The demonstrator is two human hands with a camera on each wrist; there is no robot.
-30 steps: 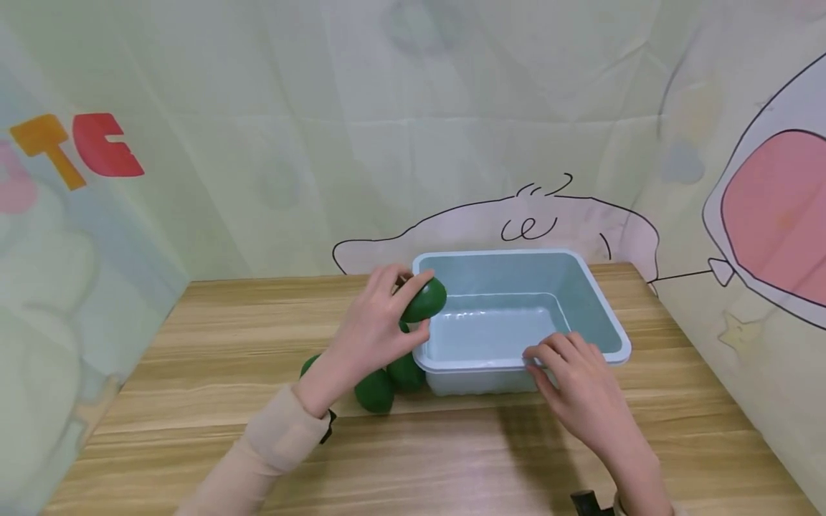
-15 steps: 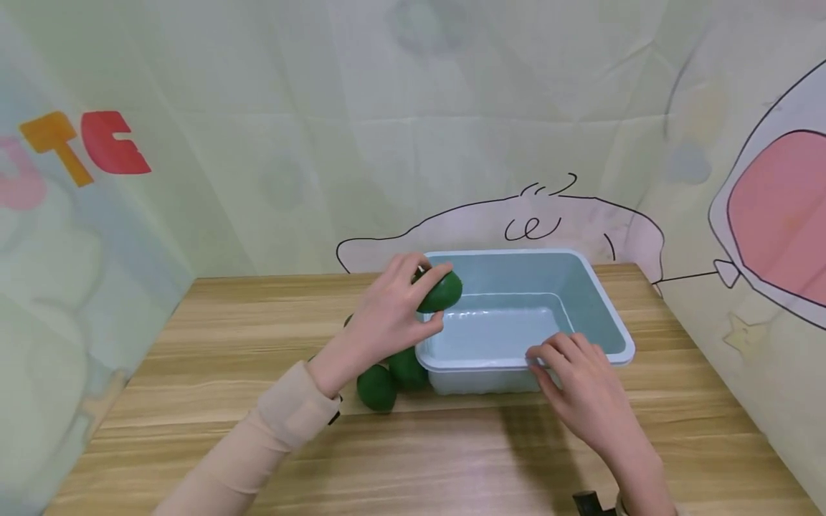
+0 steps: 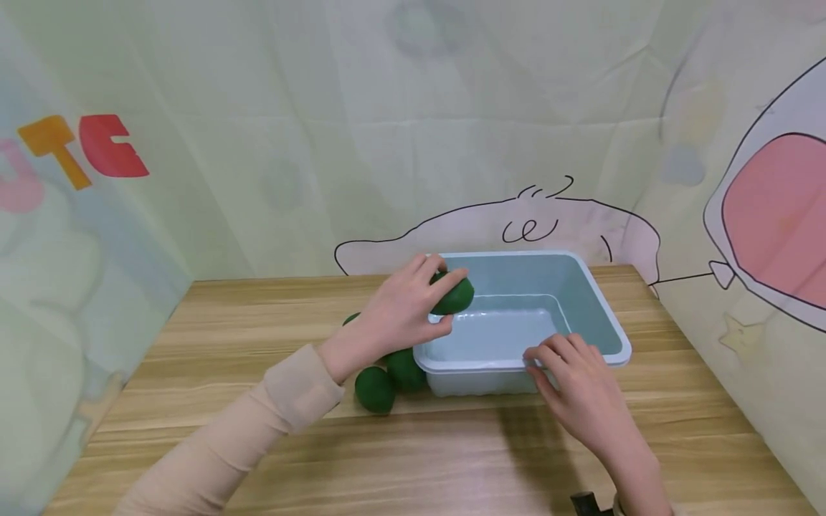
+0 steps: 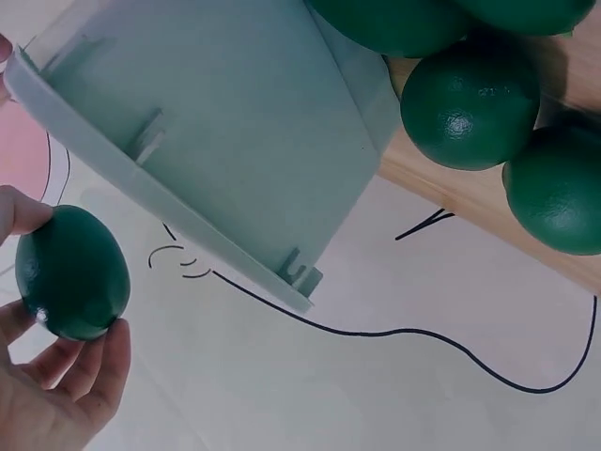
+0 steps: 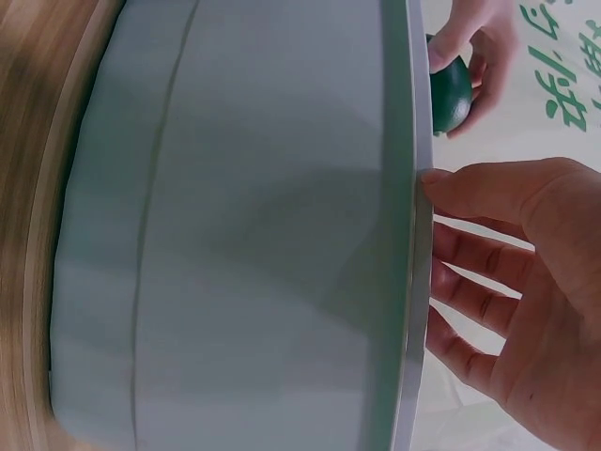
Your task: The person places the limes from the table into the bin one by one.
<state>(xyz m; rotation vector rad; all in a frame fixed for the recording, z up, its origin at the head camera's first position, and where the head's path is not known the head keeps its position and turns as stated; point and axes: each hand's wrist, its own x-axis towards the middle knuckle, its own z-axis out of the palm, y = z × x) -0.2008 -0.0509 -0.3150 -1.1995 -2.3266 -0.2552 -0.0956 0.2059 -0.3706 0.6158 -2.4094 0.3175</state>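
Note:
My left hand [image 3: 396, 308] holds a smooth dark green avocado [image 3: 454, 296] between thumb and fingers, over the left end of a pale blue plastic basin [image 3: 477, 366]. The left wrist view shows the fingertips spread around the avocado [image 4: 73, 272], beyond the basin's rim. At the basin's near edge, my right hand [image 3: 574, 390] pinches the rim; in the right wrist view its thumb lies on the rim with the fingers behind. The inside of the basin shows only its bare floor. More avocados [image 3: 375, 390] lie against the basin's left side, partly hidden by my left arm.
The basin stands toward the back of a wood-grain table [image 3: 452, 459]. A printed cloth [image 3: 258, 143] hangs behind and along both sides of it. In the left wrist view, several avocados [image 4: 470, 103] sit close together beside the basin.
My left hand has moved to the right with the avocado, from the basin's left edge to over its inside. My right hand has stayed at the near rim.

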